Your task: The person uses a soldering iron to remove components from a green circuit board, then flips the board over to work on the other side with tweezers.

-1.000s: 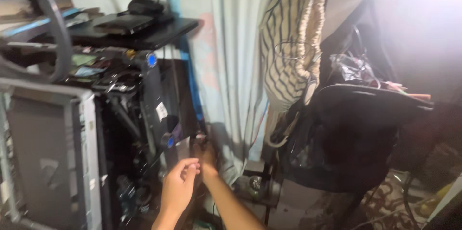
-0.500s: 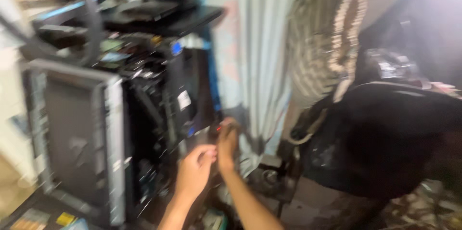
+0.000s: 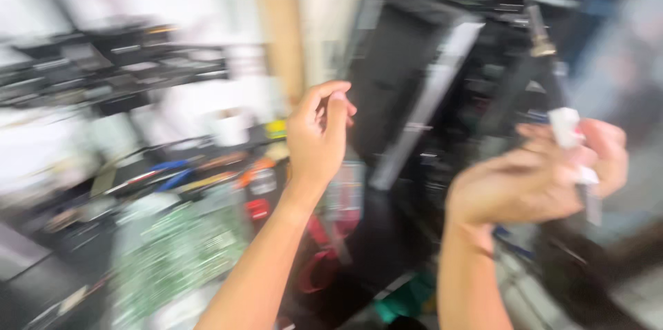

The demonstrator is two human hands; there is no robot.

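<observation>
Overall: heavy motion blur, fine detail can't be read.
Left hand [image 3: 318,138]: raised mid-frame, back toward camera, fingers curled loosely inward, thumb up; holds nothing that shows.
Right hand [image 3: 535,181]: at right, fingers pressed together, pinching a small white piece [image 3: 568,129]; kind can't be told, maybe plug or cloth.
White piece pos.: at right fingertips, just in front of the open computer case [image 3: 428,88], touching a dark slanted rod or cable [image 3: 545,67].
Computer case: black, upright, behind and betw. both hands, side open w/ dark parts inside.
Desk [image 3: 48,254]: lower left, cluttered.
Circuit board [image 3: 179,250]: green, flat on desk, below left forearm.
Hand tools [image 3: 166,174]: red, blue, orange handles, behind board.
Shelf [image 3: 110,71]: upper left, dark items, blurred.
</observation>
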